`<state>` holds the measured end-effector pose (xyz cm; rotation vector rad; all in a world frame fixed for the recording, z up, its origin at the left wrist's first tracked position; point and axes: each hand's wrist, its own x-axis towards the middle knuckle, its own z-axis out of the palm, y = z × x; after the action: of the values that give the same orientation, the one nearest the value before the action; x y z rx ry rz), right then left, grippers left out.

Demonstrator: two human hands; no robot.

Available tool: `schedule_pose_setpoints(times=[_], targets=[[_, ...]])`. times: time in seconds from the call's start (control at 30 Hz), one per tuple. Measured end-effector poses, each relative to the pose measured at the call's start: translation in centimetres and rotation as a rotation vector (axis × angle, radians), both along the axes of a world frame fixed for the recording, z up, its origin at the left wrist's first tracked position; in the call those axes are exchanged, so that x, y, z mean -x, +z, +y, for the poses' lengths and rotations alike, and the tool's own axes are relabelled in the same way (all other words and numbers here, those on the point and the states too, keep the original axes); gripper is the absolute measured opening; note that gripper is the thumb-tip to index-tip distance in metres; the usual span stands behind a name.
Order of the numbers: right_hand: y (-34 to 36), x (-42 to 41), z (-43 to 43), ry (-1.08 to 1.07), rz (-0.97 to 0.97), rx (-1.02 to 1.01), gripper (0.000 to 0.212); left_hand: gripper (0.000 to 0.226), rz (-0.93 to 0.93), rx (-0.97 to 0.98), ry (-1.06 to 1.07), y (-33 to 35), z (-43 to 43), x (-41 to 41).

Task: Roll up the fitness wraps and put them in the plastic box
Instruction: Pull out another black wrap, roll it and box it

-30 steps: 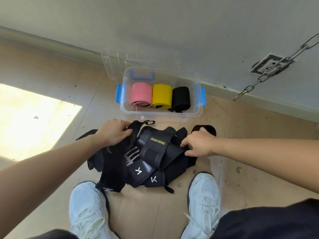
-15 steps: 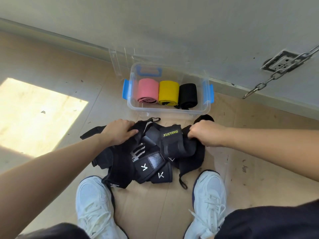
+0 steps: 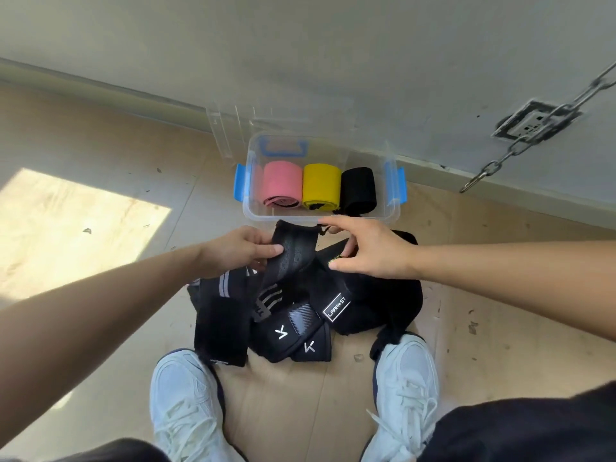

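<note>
Black wrap (image 3: 290, 255) was pinched in the left hand (image 3: 238, 250), its end raised above the pile (image 3: 300, 328) below both hands. Right hand (image 3: 373, 251) had fingers spread, gripping nothing (far as I could tell). Box (image 3: 260, 213), just past the fingertips, held three rolls (image 3: 321, 185): pink, yellow, black.

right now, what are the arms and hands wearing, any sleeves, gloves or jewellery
The left hand and right hand are bare: no gloves, and no rings or watch show. The left forearm and right forearm are uncovered as far as the frame shows, with no sleeve, wristband or marking.
</note>
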<state>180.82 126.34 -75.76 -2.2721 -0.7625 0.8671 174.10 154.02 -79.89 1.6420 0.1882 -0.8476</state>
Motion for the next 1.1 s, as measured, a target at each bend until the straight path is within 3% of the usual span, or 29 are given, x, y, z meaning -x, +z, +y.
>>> schedule_pose_setpoints(times=[0.1, 0.23, 0.3, 0.37, 0.5, 0.63, 0.8, 0.87, 0.97, 1.03, 1.1], targets=[[0.4, 1.6, 1.2, -0.056, 0.082, -0.089, 0.073, 0.024, 0.026, 0.079, -0.104, 2.5, -0.2, -0.5], [2.0, 1.7, 2.4, -0.212, 0.258, -0.205, 0.016, 0.025, 0.037, 0.129, -0.144, 5.4, -0.5, -0.7], [3.4, 1.1, 3.1, -0.268, 0.269, -0.244, 0.008, 0.026, 0.016, 0.103, -0.105, 6.5, -0.4, -0.5], [4.9, 0.1, 3.6, -0.315, 0.241, -0.307, 0.008, 0.03, -0.038, 0.005, -0.165, 7.3, -0.2, -0.1], [8.2, -2.3, 3.2, -0.309, 0.17, -0.334, 0.007, 0.038, -0.117, -0.451, -0.436, 6.4, 1.4, 1.7], [8.8, -3.6, 1.9, -0.186, 0.077, -0.202, 0.011, 0.035, -0.093, -0.594, -0.4, 5.9, 2.9, 2.9], [7.8, -4.4, 0.5, 0.044, 0.104, 0.118, 0.01, 0.014, -0.28, -0.802, -0.378, 6.0, 4.4, 2.4], [7.5, -4.4, 0.2, 0.101, 0.079, 0.262, 0.011, 0.024, -0.329, -0.756, -0.248, 6.2, 4.6, 1.7], [7.9, -4.2, 0.8, 0.315, -0.133, 0.573, 0.029, 0.031, -0.305, -0.499, -0.145, 7.2, 3.4, 0.4], [8.6, -3.8, 1.6, 0.326, -0.321, 0.582, 0.051, 0.029, -0.247, -0.338, -0.154, 7.7, 2.3, -0.2], [9.3, -3.4, 2.4, 0.21, -0.429, 0.418, 0.072, 0.03, -0.244, -0.288, -0.224, 8.3, 1.0, -0.3]])
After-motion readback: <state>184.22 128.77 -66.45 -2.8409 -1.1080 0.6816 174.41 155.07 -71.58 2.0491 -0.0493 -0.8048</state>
